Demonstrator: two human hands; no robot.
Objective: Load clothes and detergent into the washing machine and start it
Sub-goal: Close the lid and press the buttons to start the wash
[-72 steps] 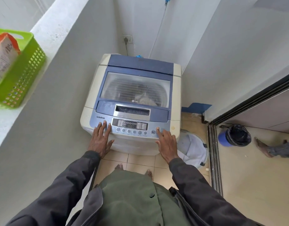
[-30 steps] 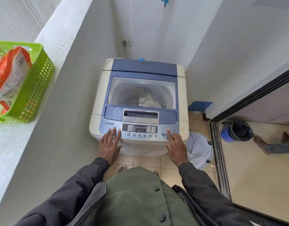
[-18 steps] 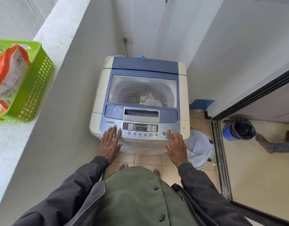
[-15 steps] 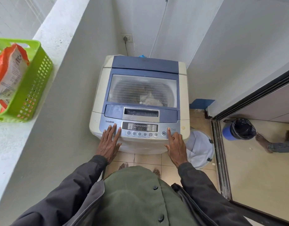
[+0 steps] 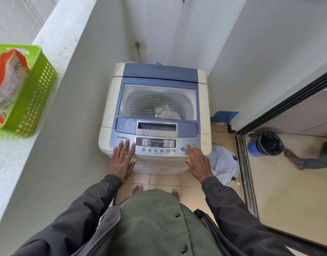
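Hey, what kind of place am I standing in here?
Probably a home laundry nook or balcony: a top-loading washing machine, a wall socket behind it, and a green basket on the ledge.

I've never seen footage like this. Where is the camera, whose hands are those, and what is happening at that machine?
There is no robot here. The camera sits on a person's head and looks down, so you see their own sleeves and hands. In front of them stands a top-loading washing machine. Its lid is shut, and some laundry shows through the window. The left hand lies flat on the left end of the control panel. The right hand touches the panel's right end with its forefinger. Neither hand holds anything. On the ledge at the left stands a green basket with an orange-and-white bag in it.
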